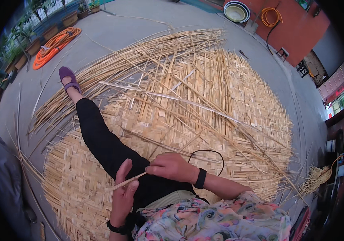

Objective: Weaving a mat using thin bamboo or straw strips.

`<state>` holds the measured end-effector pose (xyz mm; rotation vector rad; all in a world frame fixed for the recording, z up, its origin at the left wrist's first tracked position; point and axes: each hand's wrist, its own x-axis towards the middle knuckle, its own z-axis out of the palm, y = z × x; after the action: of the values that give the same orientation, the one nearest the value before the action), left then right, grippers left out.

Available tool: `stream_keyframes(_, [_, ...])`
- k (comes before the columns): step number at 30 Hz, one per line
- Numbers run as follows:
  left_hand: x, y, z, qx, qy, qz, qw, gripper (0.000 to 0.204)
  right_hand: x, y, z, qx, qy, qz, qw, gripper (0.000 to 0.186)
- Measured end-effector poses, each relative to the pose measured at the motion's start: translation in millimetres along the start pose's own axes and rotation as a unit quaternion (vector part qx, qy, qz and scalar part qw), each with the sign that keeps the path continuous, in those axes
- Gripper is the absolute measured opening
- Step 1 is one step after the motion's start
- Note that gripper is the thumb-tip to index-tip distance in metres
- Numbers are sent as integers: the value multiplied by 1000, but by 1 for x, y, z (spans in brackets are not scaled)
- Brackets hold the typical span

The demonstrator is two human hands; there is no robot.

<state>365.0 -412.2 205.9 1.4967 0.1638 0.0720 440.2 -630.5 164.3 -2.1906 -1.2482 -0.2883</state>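
A thin straw-coloured reed slants up to the right, low over the woven mat. My right hand pinches its upper end, with the fingers bent over my dark-trousered leg. Lower down, the reed runs between the thumb and fingers of my left hand, which grips it loosely with the palm turned inward. I sit on a big herringbone-woven reed mat with ragged edges. Many loose reeds lie across its middle. A thin black cord loop rests beyond my right wrist.
My outstretched leg crosses the mat, its purple shoe beside a long reed pile. An orange hose lies coiled on the concrete near potted plants. Basins lean by the red wall. A straw broom is at right.
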Motion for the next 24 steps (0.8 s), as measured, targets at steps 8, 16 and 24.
stream_keyframes(8, [33,24,-41,-188,155,84,966,27,-7,-2,7,132,-6,202,970,22])
stream_keyframes(16, [27,0,-39,-123,57,-91,987,27,-107,115,14,-297,-70,479,823,15])
stream_keyframes(24, [17,5,-13,161,-315,-263,897,48,-50,49,-13,7,162,274,948,17])
